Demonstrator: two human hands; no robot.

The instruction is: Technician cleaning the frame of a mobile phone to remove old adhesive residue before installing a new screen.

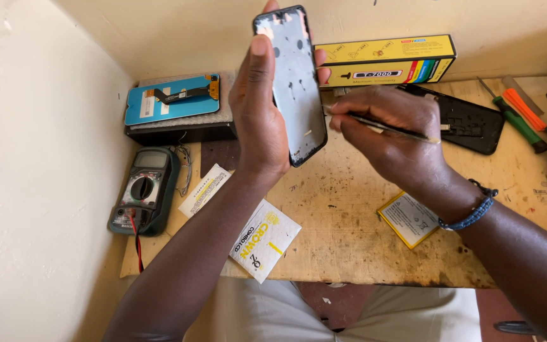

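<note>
Here, held upright above the middle of the stained wooden workbench [349, 215]: a bare phone frame [291, 82], thin and light, likely stiff along its rim yet easy to flex or crack across the open middle, so best gripped by the long edges. Left hand [257, 114] clamped on exactly those edges, thumb pressed along the near-left side, fingertips [321, 63] curling round the far-right side. Right hand [384, 130] pinched shut around a slim metal tool [387, 126], tip touching the frame's right edge low down. Lying about: a multimeter [144, 190] near left, a blue-backed display panel [172, 99] far left, a yellow box [387, 60] far right, a flat battery [408, 218] near right, screwdrivers [517, 114] at the far right edge.
</note>
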